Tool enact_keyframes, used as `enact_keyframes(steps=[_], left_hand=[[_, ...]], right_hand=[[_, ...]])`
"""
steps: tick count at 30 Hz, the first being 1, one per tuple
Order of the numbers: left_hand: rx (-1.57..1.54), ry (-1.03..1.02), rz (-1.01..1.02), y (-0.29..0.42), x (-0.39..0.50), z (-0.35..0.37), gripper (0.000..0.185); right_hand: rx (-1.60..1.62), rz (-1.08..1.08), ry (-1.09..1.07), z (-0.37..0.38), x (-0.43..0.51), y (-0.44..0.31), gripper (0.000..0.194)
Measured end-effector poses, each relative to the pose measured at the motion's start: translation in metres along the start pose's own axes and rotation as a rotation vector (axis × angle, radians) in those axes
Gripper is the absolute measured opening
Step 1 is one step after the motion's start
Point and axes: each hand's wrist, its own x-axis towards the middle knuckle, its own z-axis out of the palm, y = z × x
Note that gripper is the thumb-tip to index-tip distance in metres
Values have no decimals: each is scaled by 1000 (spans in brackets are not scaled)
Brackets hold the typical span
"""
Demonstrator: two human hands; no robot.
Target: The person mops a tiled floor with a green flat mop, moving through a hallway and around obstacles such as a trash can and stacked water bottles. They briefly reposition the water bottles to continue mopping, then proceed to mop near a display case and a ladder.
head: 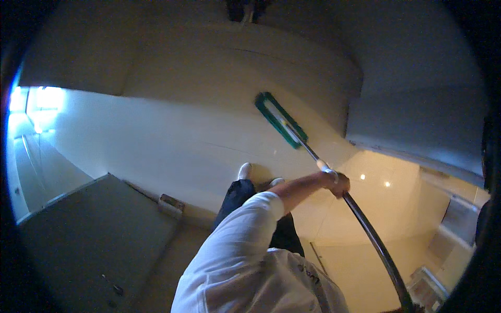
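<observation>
A flat dust mop with a green fringe [282, 120] lies on the pale tiled floor [168, 129] ahead of me and slightly right. Its dark pole [372, 231] runs back past my right side, bent-looking near the rim. My left hand [337, 184] wraps around the pole, just above a light-coloured collar [323, 165]. Only a sliver of my right hand [418, 309] shows at the bottom edge, around the pole's upper part; most of it is cut off. My white shoes [245, 171] stand behind the mop head.
A large grey door-like panel [90, 242] with a dark handle fills the lower left. Another grey panel [415, 125] stands at right. Bright window light [43, 101] enters far left. Pale shelf-like objects [458, 219] sit lower right. Dark, unclear shapes [244, 9] appear at the top.
</observation>
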Motion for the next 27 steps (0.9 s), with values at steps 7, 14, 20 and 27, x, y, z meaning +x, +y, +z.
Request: enact_keyframes(steps=[7,14,20,27], left_hand=[[48,1159,-607,-161,-225,-63,9],[254,1092,-1412,-184,-448,-73,25],[446,746,-1657,-62,-440,-19,29],[273,336,-930,17,-196,69,38]], right_hand=[[158,577,-523,103,-181,106,15],[751,714,-1305,223,-363,77,12],[1119,615,-1571,207,-278,40,22],[1036,728,-1594,21,-22,136,21]])
